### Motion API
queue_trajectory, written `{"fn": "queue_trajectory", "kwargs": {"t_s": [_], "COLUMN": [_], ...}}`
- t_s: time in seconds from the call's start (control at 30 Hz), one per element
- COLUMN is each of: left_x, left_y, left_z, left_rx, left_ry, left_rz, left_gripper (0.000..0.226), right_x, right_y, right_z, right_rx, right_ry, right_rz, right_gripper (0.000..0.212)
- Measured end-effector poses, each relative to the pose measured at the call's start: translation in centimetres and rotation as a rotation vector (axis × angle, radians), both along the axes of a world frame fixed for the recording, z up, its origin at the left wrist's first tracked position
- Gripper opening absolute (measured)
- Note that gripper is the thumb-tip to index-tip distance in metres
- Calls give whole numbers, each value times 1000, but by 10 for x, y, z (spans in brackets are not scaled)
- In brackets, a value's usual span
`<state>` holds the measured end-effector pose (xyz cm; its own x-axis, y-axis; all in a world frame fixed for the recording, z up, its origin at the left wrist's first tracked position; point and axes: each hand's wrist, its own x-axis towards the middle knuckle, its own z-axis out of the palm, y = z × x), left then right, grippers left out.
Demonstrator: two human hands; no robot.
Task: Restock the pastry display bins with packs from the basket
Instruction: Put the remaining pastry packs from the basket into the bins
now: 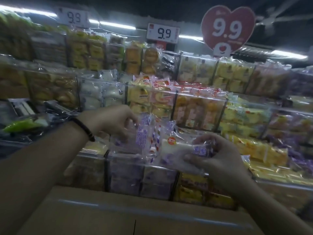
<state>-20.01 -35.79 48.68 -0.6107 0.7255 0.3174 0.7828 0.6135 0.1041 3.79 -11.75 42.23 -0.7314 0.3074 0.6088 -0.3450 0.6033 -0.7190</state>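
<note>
My right hand (218, 155) pinches a clear pastry pack (176, 150) with purple print and a white cake inside, held just above the front clear display bin (142, 168). My left hand (113, 121), a dark band on its wrist, grips an upright pack (144, 133) of the same purple kind standing in that bin. More purple packs fill the bin below. No basket shows; a brown cardboard box (118, 214) lies directly under my arms.
Tiered clear bins of wrapped pastries rise behind and to both sides: yellow packs (245, 126) at right, orange ones (198, 112) behind. Price signs reading 9.9 (163, 33) and a red heart sign (227, 29) stand above. The frame is blurred.
</note>
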Motion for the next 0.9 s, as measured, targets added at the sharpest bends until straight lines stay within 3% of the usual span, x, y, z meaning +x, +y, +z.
{"fn": "queue_trajectory", "kwargs": {"t_s": [0.1,0.27,0.4,0.5,0.53,0.6,0.7,0.77,0.83,0.9], "left_x": [-34,-98,-130,-139,-142,-138,-125,-124,-128,-129], "left_y": [7,32,61,64,62,56,53,58,60,62], "left_z": [8,-15,-75,-86,-87,-87,-88,-86,-83,-82], "left_rx": [173,380,468,625,618,514,327,324,347,366], "left_ry": [79,70,82,202,266,225,62,104,212,258], "left_rz": [-12,-7,50,-22,-43,-47,-3,5,5,8], "left_gripper": [44,53,74,66,60,55,80,82,71,66], "right_x": [-18,-60,-107,-140,-150,-168,-193,-205,-213,-216], "right_y": [0,13,28,34,35,38,38,33,26,19], "right_z": [13,32,47,46,43,36,30,28,25,21], "right_rx": [-14,170,363,431,451,456,480,495,626,845], "right_ry": [-22,50,79,52,38,4,-38,-78,-179,-237], "right_rz": [-28,-116,-231,-260,-276,-284,-340,-375,-501,-638], "right_gripper": [51,75,46,34,33,32,29,23,20,41]}}
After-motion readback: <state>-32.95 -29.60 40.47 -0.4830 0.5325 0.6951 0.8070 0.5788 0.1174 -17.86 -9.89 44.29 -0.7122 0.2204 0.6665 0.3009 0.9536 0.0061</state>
